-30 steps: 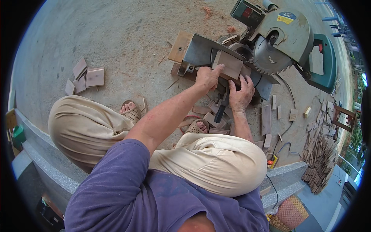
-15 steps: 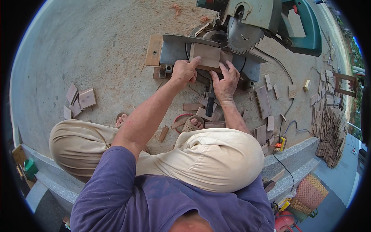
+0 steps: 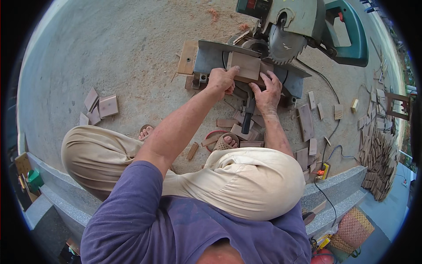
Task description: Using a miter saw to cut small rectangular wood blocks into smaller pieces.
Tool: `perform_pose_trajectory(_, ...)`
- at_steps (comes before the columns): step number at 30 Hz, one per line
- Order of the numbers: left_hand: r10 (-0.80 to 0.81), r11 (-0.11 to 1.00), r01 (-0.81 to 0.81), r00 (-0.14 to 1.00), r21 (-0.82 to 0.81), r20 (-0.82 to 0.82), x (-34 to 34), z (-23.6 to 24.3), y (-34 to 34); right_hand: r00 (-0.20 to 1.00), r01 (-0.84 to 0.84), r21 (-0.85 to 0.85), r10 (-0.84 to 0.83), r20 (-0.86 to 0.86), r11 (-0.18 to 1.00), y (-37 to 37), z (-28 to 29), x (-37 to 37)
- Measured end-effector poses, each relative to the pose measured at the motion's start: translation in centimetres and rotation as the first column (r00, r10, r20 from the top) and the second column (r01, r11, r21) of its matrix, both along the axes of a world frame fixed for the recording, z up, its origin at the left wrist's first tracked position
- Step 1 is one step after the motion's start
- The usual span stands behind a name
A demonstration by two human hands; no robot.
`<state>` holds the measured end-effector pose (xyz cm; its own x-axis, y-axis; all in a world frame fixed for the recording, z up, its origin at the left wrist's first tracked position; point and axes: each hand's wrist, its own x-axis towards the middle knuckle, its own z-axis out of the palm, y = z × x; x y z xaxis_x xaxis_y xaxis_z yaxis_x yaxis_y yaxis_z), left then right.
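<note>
A short, flat wooden block [image 3: 244, 67] lies on the metal bed of a miter saw [image 3: 210, 57], close to its back fence. My left hand [image 3: 222, 82] grips the block's near left corner, thumb on top and the other fingers curled below. At the near right corner, my right hand [image 3: 269, 93] has its fingertips on the wood and its thumb at the front edge. Under and right of the block, more wood shows in part. The toothed round blade [image 3: 285, 46] is raised behind and to the right of my hands, with the green saw handle [image 3: 358, 33] further right.
Loose wooden offcuts [image 3: 107, 107] lie on the dusty concrete at left; several more surround the black lock handle [image 3: 247, 123] near my sandalled foot. A power cable [image 3: 337, 94] runs down the right side. Beyond it is a large heap of wood pieces [image 3: 379, 158]. A stone step [image 3: 338, 178] edges the floor.
The whole view has shifted slightly, so the saw and floor sit further right in the picture. Both hands keep the same hold on the block, and the blade stays raised.
</note>
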<state>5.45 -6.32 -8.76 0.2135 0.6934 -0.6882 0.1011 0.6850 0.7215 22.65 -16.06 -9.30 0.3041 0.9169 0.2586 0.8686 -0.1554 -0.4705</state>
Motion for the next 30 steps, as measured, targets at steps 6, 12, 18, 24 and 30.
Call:
perform_pose_trajectory(6,-0.017,1.0,0.017,1.0,0.023,0.011,0.2,0.1,-0.2,1.0,0.011,0.048,-0.01,-0.022,0.999,-0.2,0.9,0.3)
perform_pose_trajectory(12,0.056,0.998,-0.057,0.998,0.019,0.033,-0.8,-1.0,0.0,0.481,0.555,0.283,-0.024,-0.876,0.782,4.3,14.5,6.9)
perform_pose_trajectory(18,0.061,0.998,-0.061,0.997,0.014,0.041,0.2,-0.8,-0.4,0.761,0.256,-0.139,-0.288,-0.581,0.957,12.2,35.8,7.0)
perform_pose_trajectory(24,0.1,0.995,-0.101,0.991,0.01,0.085,-0.1,-1.6,-0.4,0.793,0.052,-0.131,-0.121,-0.596,0.99,11.2,32.7,10.2)
perform_pose_trajectory(30,0.097,0.994,-0.099,0.994,0.051,0.044,0.1,-1.4,-0.8,0.654,-0.102,0.047,0.103,-0.75,0.994,2.5,27.0,10.5)
